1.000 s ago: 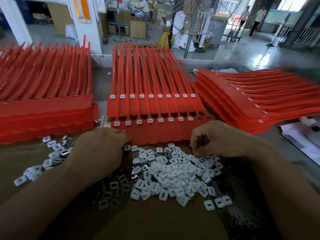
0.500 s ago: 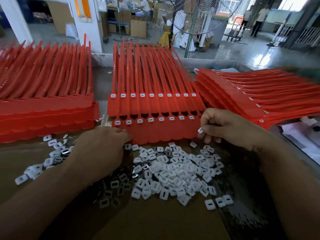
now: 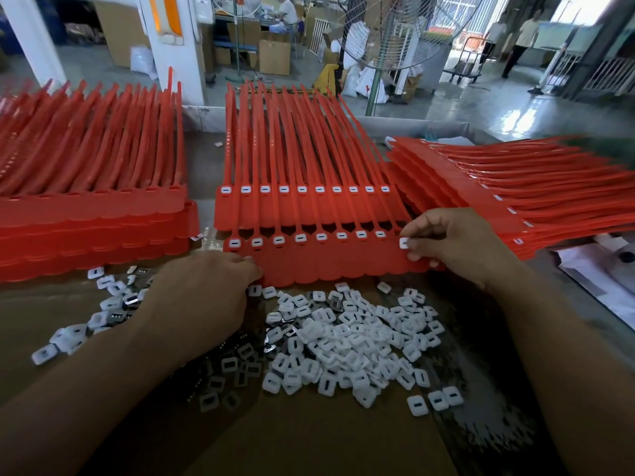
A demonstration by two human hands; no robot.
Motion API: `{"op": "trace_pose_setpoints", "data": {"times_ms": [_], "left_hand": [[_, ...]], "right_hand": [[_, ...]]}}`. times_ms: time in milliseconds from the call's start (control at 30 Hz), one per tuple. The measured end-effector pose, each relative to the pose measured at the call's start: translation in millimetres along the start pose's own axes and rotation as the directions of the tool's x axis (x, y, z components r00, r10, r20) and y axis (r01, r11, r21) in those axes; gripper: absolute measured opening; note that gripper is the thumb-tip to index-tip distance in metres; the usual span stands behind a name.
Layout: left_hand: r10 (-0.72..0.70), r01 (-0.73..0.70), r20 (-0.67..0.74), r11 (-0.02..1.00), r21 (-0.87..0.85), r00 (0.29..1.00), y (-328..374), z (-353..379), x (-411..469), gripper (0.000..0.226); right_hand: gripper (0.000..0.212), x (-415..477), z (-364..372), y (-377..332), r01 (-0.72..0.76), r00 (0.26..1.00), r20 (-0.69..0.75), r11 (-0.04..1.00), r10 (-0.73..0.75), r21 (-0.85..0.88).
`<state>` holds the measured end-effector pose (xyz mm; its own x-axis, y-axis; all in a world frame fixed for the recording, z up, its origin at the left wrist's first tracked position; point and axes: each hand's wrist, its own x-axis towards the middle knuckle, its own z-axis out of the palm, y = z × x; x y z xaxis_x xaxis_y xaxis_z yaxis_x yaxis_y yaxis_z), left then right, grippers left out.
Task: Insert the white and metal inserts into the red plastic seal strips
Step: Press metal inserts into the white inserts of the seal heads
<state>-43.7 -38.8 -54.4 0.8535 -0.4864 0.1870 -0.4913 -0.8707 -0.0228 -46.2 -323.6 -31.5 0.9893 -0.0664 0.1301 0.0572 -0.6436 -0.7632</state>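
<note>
Now I am watching the right hand, its grip pinching one white insert between thumb and fingertips, at what looks like the last socket on the right end of the front red strip sheet. The left hand is resting curled against that sheet's near-left corner; I cannot tell whether its grip is holding anything.

I am worrying about tilt. The insert is a small rounded square with a slot, seemingly of smooth hard plastic, and if it is going in cocked it may be jamming or popping back out onto the brown cardboard surface. The sheet is looking thin, glossy and flexible, with a scalloped near edge, so pressing at one end could be sliding or buckling it unless the left hand is steadying it. A slip could also be scattering the loose pile of white inserts lying just in front, mixed with darker, shinier metal inserts.
</note>
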Motion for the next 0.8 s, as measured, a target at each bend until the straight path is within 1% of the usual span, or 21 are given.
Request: {"op": "trace_pose_setpoints", "data": {"times_ms": [100,200,367,533,800], "left_hand": [[-0.001,0.001,0.004,1.000,0.000,1.000,-0.3,0.3,0.4,0.040],[-0.002,0.002,0.007,1.000,0.009,1.000,-0.9,0.8,0.4,0.040],[0.007,-0.007,0.008,1.000,0.023,1.000,-0.5,0.5,0.2,0.039],[0.018,-0.019,0.008,1.000,0.023,1.000,-1.4,-0.5,1.3,0.039],[0.020,-0.020,0.006,1.000,0.022,1.000,-1.0,0.9,-1.3,0.038]], "right_hand": [[0.013,5.5,2.8,4.7,0.006,0.994,-0.111,0.998,-0.013,-0.065],[0.007,10.8,8.3,8.0,-0.014,0.987,-0.161,0.992,-0.007,-0.129],[0.007,19.3,16.6,11.1,-0.053,0.988,-0.151,0.985,0.029,-0.162],[0.006,26.1,21.7,14.7,-0.067,0.992,-0.123,0.969,0.039,-0.238],[0.015,29.3,25.2,17.6,-0.105,0.988,-0.134,0.963,0.073,-0.249]]}}
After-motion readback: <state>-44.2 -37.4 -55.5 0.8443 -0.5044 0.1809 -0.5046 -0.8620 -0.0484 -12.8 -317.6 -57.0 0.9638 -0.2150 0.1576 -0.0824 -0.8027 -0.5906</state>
